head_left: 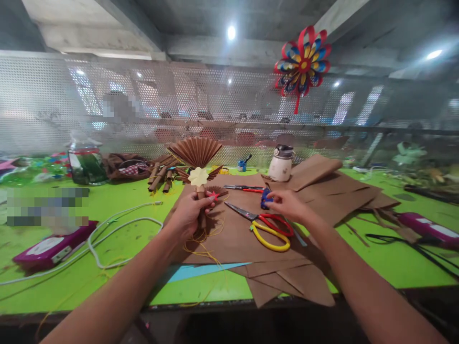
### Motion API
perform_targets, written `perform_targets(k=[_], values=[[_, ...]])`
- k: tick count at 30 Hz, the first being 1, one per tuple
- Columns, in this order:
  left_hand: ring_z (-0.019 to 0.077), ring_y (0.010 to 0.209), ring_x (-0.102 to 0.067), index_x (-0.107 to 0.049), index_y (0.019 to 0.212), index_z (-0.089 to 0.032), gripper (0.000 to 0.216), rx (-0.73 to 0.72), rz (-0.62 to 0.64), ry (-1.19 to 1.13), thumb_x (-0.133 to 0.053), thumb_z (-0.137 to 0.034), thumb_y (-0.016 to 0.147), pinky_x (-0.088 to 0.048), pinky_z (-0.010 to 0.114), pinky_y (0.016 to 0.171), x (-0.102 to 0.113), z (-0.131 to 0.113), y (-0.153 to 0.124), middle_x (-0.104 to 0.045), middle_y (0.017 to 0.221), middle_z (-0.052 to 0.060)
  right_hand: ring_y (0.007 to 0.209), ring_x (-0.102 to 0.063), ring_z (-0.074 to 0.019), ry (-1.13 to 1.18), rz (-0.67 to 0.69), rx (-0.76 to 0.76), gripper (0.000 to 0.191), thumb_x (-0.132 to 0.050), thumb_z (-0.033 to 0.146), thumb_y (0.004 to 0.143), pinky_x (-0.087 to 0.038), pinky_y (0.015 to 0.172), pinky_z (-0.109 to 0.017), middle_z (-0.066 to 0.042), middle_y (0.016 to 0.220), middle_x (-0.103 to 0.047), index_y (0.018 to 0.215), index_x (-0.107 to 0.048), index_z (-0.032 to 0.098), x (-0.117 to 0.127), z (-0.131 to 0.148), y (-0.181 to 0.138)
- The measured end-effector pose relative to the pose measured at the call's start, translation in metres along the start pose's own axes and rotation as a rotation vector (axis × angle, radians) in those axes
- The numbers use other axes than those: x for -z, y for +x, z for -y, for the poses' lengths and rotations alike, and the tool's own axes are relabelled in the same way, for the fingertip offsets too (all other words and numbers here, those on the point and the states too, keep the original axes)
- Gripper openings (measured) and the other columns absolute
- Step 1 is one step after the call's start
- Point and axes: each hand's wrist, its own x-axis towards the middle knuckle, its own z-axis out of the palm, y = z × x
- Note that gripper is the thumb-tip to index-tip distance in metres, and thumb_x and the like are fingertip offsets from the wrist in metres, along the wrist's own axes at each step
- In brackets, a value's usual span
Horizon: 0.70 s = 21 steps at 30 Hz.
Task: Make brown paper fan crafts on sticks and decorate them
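My left hand (189, 211) is closed around the stem of a brown pleated paper fan craft (195, 152) that stands upright, with a pale yellow paper flower (198, 176) on its front. My right hand (287, 204) reaches over the brown paper sheets (233, 234) and pinches a small blue object (266, 198). Just below that hand lie scissors with red and yellow handles (267, 228). A second pair of scissors (244, 188) lies behind. Yellow thread (204, 241) trails from under my left hand.
A green table (107, 248) carries a white cable (118, 234), a purple device (53, 248) at left and another (426, 228) at right, a glass jar (86, 162), rolled brown paper tubes (161, 176), and a white bottle (280, 163). A perforated metal screen (53, 105) backs the table; a colourful paper pinwheel (303, 62) hangs above.
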Motion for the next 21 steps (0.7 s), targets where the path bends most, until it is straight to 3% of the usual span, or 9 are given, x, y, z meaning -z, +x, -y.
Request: perform_targets(k=[2,5,10,14,17,21], values=[[0.0049,0.049,-0.048,-0.059,0.071,-0.010,0.013,0.017,0.012,0.011,-0.068,-0.006,0.063,-0.035,0.013,0.041,-0.002,0.001,-0.001,-0.059,0.061,0.003,0.078,-0.058,-0.0175,-0.166,-0.101,-0.053,0.033,-0.046,0.030,0.081,-0.041,0.067,-0.025,-0.008,0.088,-0.066,0.104,-0.063,0.015,0.002,-0.008,0.012],[0.0056,0.053,-0.052,-0.059,0.073,-0.008,0.013,0.030,0.017,0.029,-0.067,-0.006,0.063,-0.039,0.014,0.046,-0.004,0.002,-0.004,-0.061,0.065,0.004,0.092,-0.055,-0.0236,-0.359,-0.051,-0.072,0.027,-0.054,0.025,0.074,-0.039,0.079,-0.030,-0.012,0.094,-0.065,0.094,-0.066,0.014,-0.007,-0.016,0.025],[0.0063,0.053,-0.053,-0.059,0.074,-0.007,0.014,0.018,0.034,0.060,-0.068,-0.008,0.064,-0.038,0.014,0.046,-0.004,0.003,-0.007,-0.061,0.066,0.005,0.094,-0.052,-0.0297,-0.394,-0.011,-0.094,0.033,-0.062,0.019,0.065,-0.039,0.077,-0.035,-0.018,0.097,-0.062,0.096,-0.064,0.008,-0.030,-0.020,0.026],[0.0052,0.051,-0.052,-0.058,0.074,-0.008,0.013,0.032,0.021,0.028,-0.066,-0.004,0.064,-0.037,0.013,0.044,-0.004,0.007,-0.008,-0.060,0.065,0.004,0.096,-0.051,-0.0290,-0.414,-0.059,-0.097,0.032,-0.060,0.018,0.065,-0.038,0.080,-0.035,-0.017,0.100,-0.060,0.097,-0.065,0.010,-0.030,-0.030,0.027],[0.0056,0.052,-0.053,-0.057,0.074,-0.008,0.011,0.040,-0.002,0.008,-0.064,-0.003,0.066,-0.037,0.013,0.043,-0.004,0.009,-0.007,-0.060,0.066,0.005,0.092,-0.054,-0.0275,-0.272,-0.209,-0.092,0.031,-0.059,0.025,0.067,-0.040,0.078,-0.035,-0.013,0.095,-0.062,0.095,-0.066,0.013,-0.018,-0.035,0.025],[0.0054,0.048,-0.052,-0.056,0.075,-0.010,0.015,0.045,-0.017,0.010,-0.067,-0.005,0.066,-0.037,0.014,0.041,-0.006,0.010,-0.008,-0.060,0.064,0.003,0.079,-0.059,-0.0241,0.328,-0.462,-0.062,0.035,-0.056,0.031,0.072,-0.046,0.069,-0.033,-0.010,0.085,-0.064,0.101,-0.063,0.012,0.001,-0.014,0.006]])
